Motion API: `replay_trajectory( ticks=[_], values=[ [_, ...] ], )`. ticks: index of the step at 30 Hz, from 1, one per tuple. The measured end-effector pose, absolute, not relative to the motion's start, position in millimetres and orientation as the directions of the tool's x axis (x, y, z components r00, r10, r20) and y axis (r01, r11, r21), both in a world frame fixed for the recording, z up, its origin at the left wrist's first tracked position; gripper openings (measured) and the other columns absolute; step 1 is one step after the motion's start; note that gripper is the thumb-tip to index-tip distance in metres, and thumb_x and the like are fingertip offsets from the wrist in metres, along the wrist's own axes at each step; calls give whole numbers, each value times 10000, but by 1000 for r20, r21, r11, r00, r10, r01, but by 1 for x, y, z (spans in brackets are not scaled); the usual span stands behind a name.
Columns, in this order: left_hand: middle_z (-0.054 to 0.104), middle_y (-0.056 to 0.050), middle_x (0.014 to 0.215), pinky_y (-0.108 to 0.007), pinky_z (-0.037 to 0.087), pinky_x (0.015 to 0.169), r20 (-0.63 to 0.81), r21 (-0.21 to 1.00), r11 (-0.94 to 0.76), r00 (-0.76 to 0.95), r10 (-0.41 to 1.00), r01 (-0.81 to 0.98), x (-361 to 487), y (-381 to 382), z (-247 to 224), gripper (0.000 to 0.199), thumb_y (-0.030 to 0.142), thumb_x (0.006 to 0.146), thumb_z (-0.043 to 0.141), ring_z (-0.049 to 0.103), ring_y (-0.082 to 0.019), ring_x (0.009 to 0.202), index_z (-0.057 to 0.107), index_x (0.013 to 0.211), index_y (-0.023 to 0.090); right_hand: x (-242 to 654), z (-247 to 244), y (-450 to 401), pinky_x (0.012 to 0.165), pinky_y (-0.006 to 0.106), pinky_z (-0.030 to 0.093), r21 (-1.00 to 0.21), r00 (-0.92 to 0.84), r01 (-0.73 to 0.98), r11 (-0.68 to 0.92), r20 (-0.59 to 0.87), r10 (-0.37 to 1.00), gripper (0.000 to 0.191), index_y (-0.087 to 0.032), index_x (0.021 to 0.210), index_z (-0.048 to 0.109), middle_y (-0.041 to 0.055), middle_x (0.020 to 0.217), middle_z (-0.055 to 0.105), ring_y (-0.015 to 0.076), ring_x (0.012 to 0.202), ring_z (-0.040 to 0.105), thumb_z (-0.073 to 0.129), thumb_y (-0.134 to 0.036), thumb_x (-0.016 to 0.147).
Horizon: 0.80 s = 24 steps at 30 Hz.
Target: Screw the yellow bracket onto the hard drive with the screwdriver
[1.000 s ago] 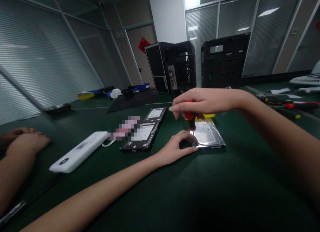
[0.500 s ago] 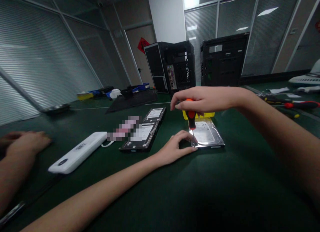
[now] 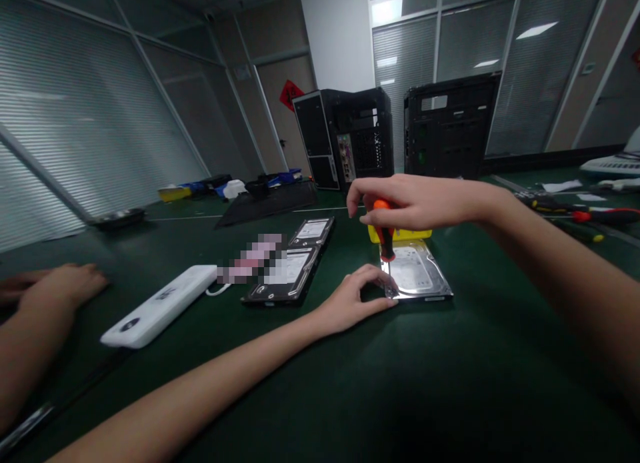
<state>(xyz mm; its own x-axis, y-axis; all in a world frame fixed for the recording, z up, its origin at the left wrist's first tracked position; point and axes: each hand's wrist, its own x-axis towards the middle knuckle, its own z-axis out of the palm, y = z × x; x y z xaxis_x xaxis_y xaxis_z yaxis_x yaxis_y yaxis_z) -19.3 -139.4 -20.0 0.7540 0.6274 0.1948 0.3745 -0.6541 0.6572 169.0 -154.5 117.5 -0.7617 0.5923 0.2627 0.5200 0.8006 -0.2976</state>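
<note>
A silver hard drive (image 3: 417, 270) lies flat on the dark green table. My left hand (image 3: 355, 296) holds its near left corner, thumb at the front edge and fingers over the top. From above, my right hand (image 3: 413, 203) grips an orange-and-black screwdriver (image 3: 385, 240), its fingers round the handle. The screwdriver stands nearly upright, its tip down by the drive's near left corner, close to my left fingertips. Just behind the drive sits a yellow object (image 3: 400, 234), partly covered by my right hand.
Two more hard drives (image 3: 287, 280) lie to the left, beside a blurred-out item. Farther left are a white power strip (image 3: 160, 306) and another person's hands (image 3: 60, 290). Computer cases (image 3: 357, 136) stand behind; pliers (image 3: 605, 216) and other tools lie at right.
The view has shifted slightly, so everything sits a little lower and farther right. The screwdriver's handle leans a bit more, and my right fingers have turned slightly on it. My left hand keeps its hold.
</note>
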Motion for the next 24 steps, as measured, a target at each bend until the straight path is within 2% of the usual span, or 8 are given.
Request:
replay_trajectory(
  ticks=[5, 10, 15, 20, 24],
  values=[
    [542, -36, 1022, -312, 396, 881, 201, 665, -655, 758, 620, 360, -20, -141, -19, 251, 341, 800, 566, 511, -164, 972, 565, 1004, 196, 167, 118, -156, 682, 285, 397, -286, -785, 505, 814, 239, 571, 220, -146, 989, 499, 59, 959, 556, 146, 808, 502, 411, -287, 845],
    [537, -33, 1013, -324, 392, 886, 183, 651, -653, 755, 630, 388, -21, -141, -19, 257, 361, 794, 569, 511, -173, 977, 571, 999, 205, 165, 120, -157, 701, 276, 407, -367, -815, 466, 805, 178, 552, 190, -163, 976, 521, 54, 999, 555, 147, 859, 510, 397, -195, 836],
    [535, -37, 1027, -322, 393, 878, 190, 649, -656, 752, 631, 386, -22, -141, -20, 272, 362, 795, 566, 509, -173, 977, 563, 1014, 200, 164, 121, -157, 668, 261, 409, -334, -822, 459, 823, 190, 536, 292, -143, 898, 576, 44, 849, 579, 125, 743, 526, 358, -335, 875],
    [538, -32, 1018, -309, 401, 864, 193, 648, -661, 758, 622, 377, -21, -140, -19, 250, 345, 795, 571, 509, -167, 965, 563, 1000, 202, 167, 118, -155, 725, 259, 417, -355, -768, 510, 783, 222, 601, 293, -161, 1079, 529, 62, 1052, 569, 136, 884, 533, 337, -242, 873],
    [537, -34, 1025, -307, 402, 865, 191, 656, -658, 761, 620, 371, -21, -141, -17, 239, 332, 796, 572, 508, -168, 969, 565, 995, 199, 169, 117, -154, 673, 269, 427, -406, -739, 537, 740, 196, 644, 354, -177, 1198, 438, 61, 987, 571, 141, 820, 541, 347, -240, 862]
  ],
)
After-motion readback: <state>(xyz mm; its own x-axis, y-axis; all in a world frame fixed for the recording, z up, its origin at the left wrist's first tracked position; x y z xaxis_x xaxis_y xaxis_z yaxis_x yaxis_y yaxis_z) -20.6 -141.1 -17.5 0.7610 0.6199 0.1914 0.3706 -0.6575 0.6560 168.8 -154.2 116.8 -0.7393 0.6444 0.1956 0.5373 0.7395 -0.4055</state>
